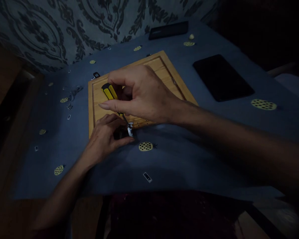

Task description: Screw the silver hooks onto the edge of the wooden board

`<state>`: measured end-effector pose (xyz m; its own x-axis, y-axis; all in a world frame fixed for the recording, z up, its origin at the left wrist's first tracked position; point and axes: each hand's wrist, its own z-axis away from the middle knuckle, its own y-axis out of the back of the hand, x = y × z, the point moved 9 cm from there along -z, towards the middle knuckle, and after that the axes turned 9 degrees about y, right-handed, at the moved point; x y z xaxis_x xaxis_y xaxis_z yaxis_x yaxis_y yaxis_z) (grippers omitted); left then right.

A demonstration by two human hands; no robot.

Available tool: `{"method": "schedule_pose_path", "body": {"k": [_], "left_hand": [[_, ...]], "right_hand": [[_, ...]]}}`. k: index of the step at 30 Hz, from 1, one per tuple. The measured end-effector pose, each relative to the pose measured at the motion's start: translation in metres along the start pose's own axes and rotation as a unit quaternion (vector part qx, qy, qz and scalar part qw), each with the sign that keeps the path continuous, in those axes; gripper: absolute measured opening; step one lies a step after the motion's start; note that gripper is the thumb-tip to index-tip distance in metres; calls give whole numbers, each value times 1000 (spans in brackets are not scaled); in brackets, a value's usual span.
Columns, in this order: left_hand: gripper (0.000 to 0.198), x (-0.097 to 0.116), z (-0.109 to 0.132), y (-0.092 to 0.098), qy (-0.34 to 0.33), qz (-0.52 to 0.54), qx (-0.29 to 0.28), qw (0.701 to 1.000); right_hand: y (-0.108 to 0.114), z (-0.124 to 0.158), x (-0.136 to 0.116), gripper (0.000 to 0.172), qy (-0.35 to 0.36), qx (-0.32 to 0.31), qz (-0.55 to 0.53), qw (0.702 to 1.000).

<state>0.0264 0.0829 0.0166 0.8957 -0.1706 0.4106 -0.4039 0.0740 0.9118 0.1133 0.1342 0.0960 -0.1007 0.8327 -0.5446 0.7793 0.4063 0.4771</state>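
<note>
My right hand grips a yellow and black screwdriver by its handle. The thumb lies along the near side, and the shaft slants down to the right. The tip meets a small shiny metal piece, hinge-like in look, at the near edge of a framed wooden panel. My left hand closes round this metal piece from the left, fingers above and thumb below. Small dark holes dot the panel's edge to the right of it. Any screw under the tip is too small to make out.
Several small metal bits and clear plastic lie left of the panel. A dark flat tablet-like slab is on the right, and a long dark case at the back. A blue pineapple-print cloth covers the table.
</note>
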Motion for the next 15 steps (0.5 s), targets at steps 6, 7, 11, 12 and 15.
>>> {"method": "schedule_pose_path", "body": {"k": [6,7,11,12,15], "left_hand": [[35,0,0,1,5,-1,5,1000],[35,-1,0,1,7,0,4,1000],[33,-1,0,1,12,4,-1,1000],[32,0,0,1,12,4,0,1000],[32,1,0,1,12,4,1,1000]], "right_hand": [[-2,-1,-1,40,-18,-22,16,999],[-2,-2,-1,40,-22,-25,16,999],[-2,-2,1,41,-33,-19,-5,999],[-1,-2,1,40,-35,-18,-16,999],[-1,-3,0,34,-31,-25,-61,997]]}}
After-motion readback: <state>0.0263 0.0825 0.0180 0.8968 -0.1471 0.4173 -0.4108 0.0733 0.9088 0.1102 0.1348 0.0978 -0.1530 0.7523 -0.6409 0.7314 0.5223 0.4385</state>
